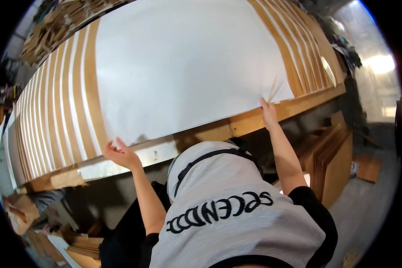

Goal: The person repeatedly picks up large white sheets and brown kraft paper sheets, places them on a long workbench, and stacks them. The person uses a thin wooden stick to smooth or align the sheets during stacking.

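Observation:
A large white sheet (187, 67) lies over the workbench in front of me, its near edge close to my body. To its left, overlapping sheets fan out with brown strips (90, 89) and white strips alternating; a similar fan of strips (295, 53) shows on the right. My left hand (123, 155) is at the sheet's near left corner, fingers apart and nothing seen in them. At the near right edge, my right hand (268, 114) is closed on a thin wooden stick (272, 88), which points up over the white sheet and casts a shadow.
The bench has a wooden front rail (254, 120). Brown boards (328, 161) lean upright below it at right. Cardboard scraps (53, 33) are heaped beyond the far left side. More flat pieces (82, 248) lie low at left, and a brown piece (367, 167) rests on the floor.

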Demonstrator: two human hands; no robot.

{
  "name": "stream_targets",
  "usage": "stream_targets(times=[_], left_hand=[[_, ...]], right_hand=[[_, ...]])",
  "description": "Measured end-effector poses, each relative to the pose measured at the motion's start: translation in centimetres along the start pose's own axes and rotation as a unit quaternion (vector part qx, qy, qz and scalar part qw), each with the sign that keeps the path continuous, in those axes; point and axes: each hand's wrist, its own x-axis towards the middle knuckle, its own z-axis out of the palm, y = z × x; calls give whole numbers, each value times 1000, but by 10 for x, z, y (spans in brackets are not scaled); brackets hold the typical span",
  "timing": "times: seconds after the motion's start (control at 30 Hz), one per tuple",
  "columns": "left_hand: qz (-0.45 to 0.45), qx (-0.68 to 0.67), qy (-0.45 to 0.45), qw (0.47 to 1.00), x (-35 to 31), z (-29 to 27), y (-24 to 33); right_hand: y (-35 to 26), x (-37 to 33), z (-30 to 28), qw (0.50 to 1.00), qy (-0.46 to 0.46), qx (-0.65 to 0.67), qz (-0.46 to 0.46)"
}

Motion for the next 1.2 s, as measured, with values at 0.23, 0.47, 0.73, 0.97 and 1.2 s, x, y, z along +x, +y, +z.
stream_targets(times=[0.23,0.47,0.73,0.97,1.2], left_hand=[[263,-52,-328,906,-36,32,31],[261,-64,-360,894,-37,34,23],[244,-65,-370,894,-32,37,21],[245,-42,-379,891,-35,40,27],[263,-57,-390,881,-43,44,22]], right_hand=[[-22,-17,5,1000,-7,24,-6],[-39,-27,3,999,-14,-45,26],[-31,-30,7,999,-5,-33,-9],[-31,-50,-9,992,45,79,92],[-25,-84,-35,974,114,-194,-42]])
